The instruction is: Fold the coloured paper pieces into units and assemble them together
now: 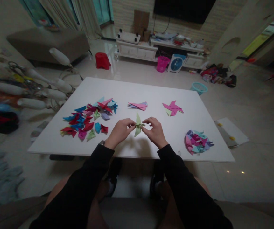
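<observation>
Head view showed your left hand [120, 131] and right hand [156, 131] pinching a light-green origami piece [138, 124] from either side, over the white table's [151, 91] near middle. Uneven pulling could have torn its folds; a slack pinch, dropped it.

Head-worn view, facing forward and down; table [151, 92] near, cabinet [137, 51] far.

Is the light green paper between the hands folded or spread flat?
Folded: the light green paper has long pointed ends and a bunched middle, held between the left hand and right hand.
</observation>
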{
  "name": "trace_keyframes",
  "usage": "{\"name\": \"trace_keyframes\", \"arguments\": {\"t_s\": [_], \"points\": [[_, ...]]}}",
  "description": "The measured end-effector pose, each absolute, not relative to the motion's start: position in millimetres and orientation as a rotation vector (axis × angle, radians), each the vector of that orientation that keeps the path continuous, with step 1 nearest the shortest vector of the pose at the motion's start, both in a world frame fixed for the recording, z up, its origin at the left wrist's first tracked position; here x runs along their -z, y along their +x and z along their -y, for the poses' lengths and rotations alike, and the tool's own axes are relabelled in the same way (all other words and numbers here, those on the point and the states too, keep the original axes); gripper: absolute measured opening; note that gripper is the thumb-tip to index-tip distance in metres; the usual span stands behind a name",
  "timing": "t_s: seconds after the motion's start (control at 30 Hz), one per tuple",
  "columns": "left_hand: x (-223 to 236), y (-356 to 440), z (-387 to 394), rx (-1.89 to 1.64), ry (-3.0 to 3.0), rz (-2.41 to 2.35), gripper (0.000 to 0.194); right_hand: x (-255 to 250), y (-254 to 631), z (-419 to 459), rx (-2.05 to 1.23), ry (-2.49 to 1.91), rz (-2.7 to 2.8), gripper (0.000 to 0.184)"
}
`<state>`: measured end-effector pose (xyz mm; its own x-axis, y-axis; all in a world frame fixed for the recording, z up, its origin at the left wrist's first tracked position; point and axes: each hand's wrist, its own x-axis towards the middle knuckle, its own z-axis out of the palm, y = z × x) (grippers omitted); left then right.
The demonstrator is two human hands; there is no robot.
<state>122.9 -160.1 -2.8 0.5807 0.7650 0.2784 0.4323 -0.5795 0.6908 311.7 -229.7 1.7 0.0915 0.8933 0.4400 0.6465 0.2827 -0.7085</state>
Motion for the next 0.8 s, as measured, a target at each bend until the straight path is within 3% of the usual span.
{"name": "trace_keyframes", "arguments": {"t_s": [0.8], "points": [[-1.2, 138.7, 179.7, -0.642, 2.258, -0.773, 0.021, -6.1, 335.0, 261.5, -0.377, -1.479, 1.812, 0.005]]}}
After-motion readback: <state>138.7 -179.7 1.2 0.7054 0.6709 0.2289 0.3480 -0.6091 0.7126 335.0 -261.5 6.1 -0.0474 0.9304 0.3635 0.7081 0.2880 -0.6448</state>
